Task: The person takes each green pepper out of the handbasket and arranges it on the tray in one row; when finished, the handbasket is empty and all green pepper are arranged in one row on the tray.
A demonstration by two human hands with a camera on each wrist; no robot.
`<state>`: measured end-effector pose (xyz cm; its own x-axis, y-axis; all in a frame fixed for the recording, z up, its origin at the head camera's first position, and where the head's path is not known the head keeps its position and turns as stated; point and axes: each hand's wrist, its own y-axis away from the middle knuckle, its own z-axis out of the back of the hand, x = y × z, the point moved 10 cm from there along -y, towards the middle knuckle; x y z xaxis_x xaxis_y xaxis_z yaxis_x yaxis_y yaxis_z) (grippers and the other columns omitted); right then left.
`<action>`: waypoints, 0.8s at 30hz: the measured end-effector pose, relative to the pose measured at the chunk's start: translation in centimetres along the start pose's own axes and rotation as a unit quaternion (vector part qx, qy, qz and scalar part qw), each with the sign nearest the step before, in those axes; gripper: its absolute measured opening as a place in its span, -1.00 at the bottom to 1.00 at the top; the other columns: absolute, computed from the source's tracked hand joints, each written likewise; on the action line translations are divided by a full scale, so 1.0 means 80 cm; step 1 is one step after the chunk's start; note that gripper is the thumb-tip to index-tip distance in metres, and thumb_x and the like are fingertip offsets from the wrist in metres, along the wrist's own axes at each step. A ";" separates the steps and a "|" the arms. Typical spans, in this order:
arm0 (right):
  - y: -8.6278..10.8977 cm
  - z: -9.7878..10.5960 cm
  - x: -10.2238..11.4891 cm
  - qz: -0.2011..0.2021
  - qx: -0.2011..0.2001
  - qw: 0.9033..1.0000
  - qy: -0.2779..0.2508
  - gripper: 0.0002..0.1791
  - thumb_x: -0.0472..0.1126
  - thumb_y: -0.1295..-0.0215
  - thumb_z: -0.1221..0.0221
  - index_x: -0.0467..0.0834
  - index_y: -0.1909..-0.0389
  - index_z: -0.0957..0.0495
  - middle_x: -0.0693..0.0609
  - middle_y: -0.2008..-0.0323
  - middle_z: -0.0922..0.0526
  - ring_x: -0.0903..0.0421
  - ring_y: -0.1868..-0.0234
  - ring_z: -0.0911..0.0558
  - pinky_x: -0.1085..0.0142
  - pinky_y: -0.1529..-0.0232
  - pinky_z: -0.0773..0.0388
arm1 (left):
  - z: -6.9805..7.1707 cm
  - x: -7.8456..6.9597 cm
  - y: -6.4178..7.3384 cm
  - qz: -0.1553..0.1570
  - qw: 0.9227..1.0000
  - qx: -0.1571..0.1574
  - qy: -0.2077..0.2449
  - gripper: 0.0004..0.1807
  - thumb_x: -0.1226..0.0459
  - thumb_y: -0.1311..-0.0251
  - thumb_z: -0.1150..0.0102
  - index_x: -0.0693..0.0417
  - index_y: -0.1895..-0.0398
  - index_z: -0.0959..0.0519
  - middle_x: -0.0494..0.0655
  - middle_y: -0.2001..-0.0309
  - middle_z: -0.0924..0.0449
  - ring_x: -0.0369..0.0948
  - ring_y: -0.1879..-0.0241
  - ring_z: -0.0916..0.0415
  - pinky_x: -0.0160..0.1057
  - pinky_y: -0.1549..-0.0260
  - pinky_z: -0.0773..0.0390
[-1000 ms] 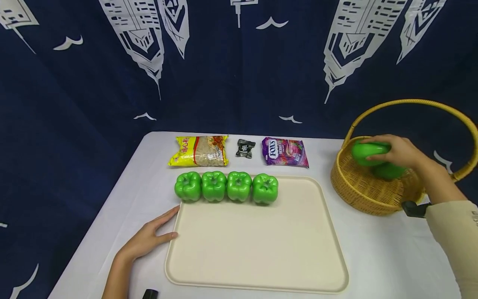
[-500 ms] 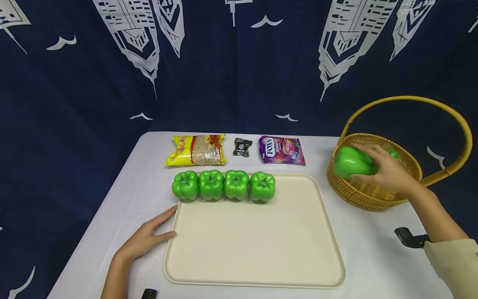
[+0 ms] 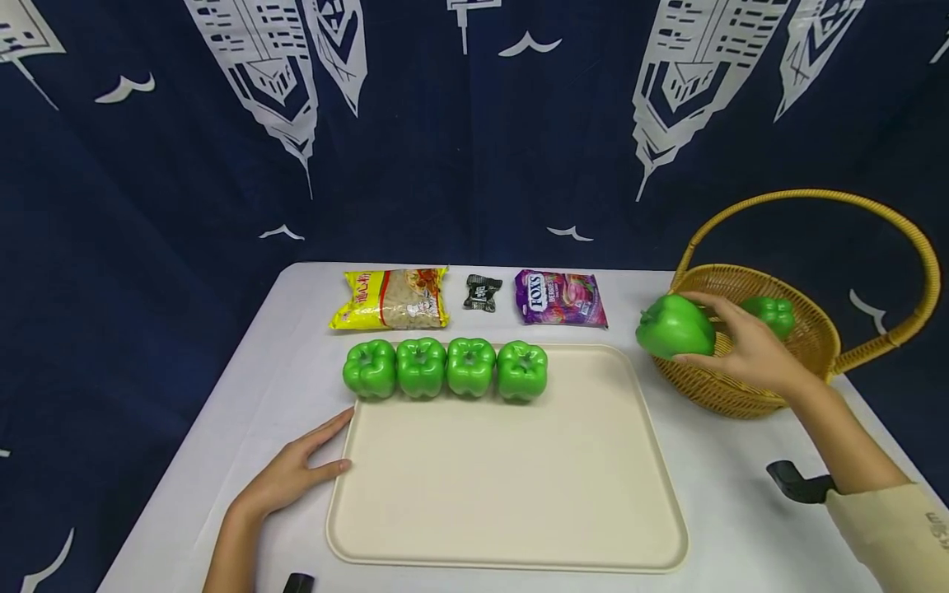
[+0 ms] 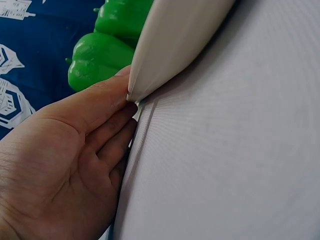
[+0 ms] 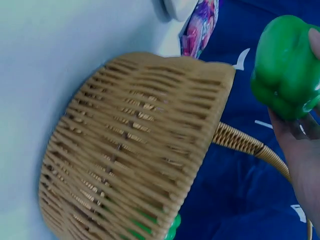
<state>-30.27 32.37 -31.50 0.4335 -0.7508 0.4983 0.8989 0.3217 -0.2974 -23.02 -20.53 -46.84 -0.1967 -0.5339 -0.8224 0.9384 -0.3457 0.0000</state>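
My right hand (image 3: 749, 346) grips a green bell pepper (image 3: 675, 327) above the left rim of a wicker basket (image 3: 712, 395). In the right wrist view the held pepper (image 5: 286, 67) is clear of the basket's rim. Another green pepper (image 3: 771, 315) lies inside the basket. A row of several green peppers (image 3: 421, 368) stands along the back edge of a cream tray (image 3: 511, 486), the leftmost at its corner. My left hand (image 3: 289, 476) rests at the tray's left edge, its fingers extended and touching the rim; in the left wrist view the palm (image 4: 60, 165) faces the camera.
Behind the tray lie a yellow food packet (image 3: 393, 298), a small black wrapped piece (image 3: 483, 292) and a purple candy bag (image 3: 561, 298). The basket's tall handle (image 3: 815, 195) arches over it. A dark blue printed curtain (image 3: 474, 165) hangs behind the white table (image 3: 741, 494).
My right hand has lifted a pepper from inside the basket and carried it left, past the basket's left rim. The left hand stays at the tray's edge.
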 end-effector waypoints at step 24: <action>0.006 -0.013 0.025 0.038 -0.025 0.999 -0.006 0.08 -0.35 0.28 -0.47 -0.17 -0.33 -0.09 -0.24 -0.14 -0.32 -0.25 -0.03 -0.41 -0.10 -0.04 -0.38 | 0.001 0.000 0.000 0.001 1.000 0.002 -0.003 -0.22 0.01 -0.07 -0.26 -0.18 -0.37 -0.19 -0.12 -0.37 -0.11 0.00 -0.36 0.02 0.16 -0.23 -0.03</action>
<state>-29.08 30.43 -31.48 0.5006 -0.7184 0.4830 0.8597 0.3473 -0.3745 -23.05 -20.55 -46.79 -0.1963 -0.5385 -0.8194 0.9374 -0.3483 0.0043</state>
